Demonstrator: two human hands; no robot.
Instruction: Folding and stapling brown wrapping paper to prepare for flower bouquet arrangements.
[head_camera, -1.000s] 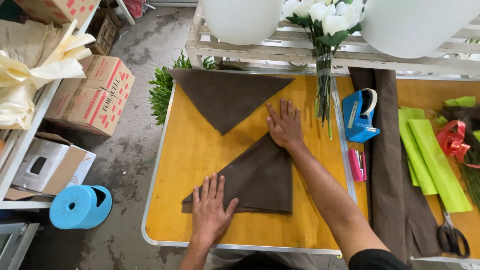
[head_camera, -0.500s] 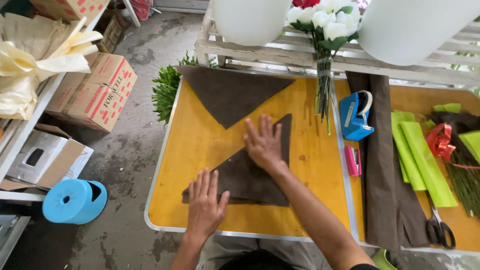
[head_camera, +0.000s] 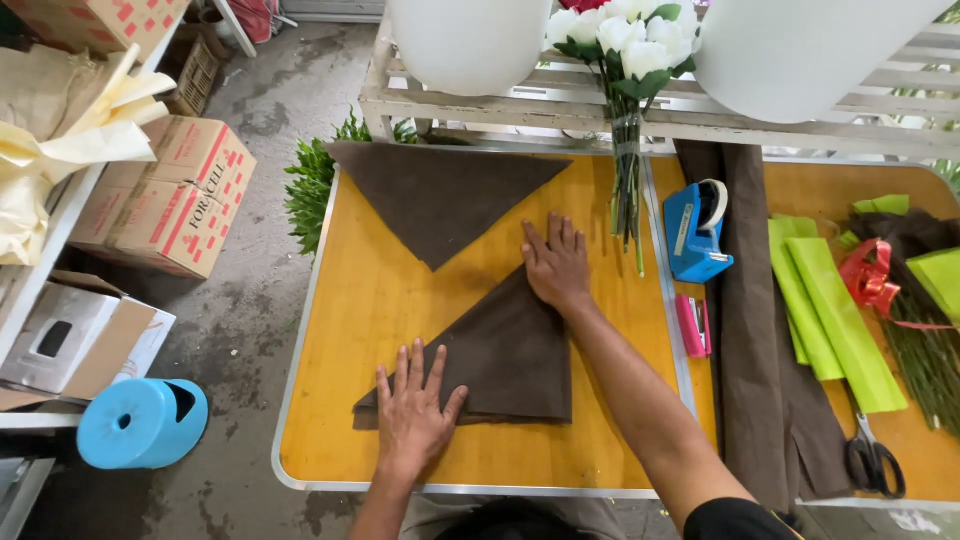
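Observation:
A folded brown triangular sheet (head_camera: 505, 355) lies on the yellow table (head_camera: 370, 300). My left hand (head_camera: 413, 412) presses flat on its lower left corner, fingers spread. My right hand (head_camera: 556, 262) lies flat on the sheet's upper tip, fingers together and pointing away from me. A second brown triangular sheet (head_camera: 440, 195) rests at the table's far edge, its point toward me. A bunch of white roses (head_camera: 625, 60) stands just right of my right hand, stems down on the table.
A blue tape dispenser (head_camera: 695, 230), a pink stapler (head_camera: 692, 325), a long brown sheet (head_camera: 760, 340), green paper strips (head_camera: 835, 305), red ribbon (head_camera: 868, 275) and scissors (head_camera: 875, 462) lie to the right. Cardboard boxes (head_camera: 170, 195) and a blue roll holder (head_camera: 140, 425) sit on the floor left.
My right hand slid along the upper tip of the folded sheet, and my left hand stayed flat on the lower corner. The camera view shifted slightly.

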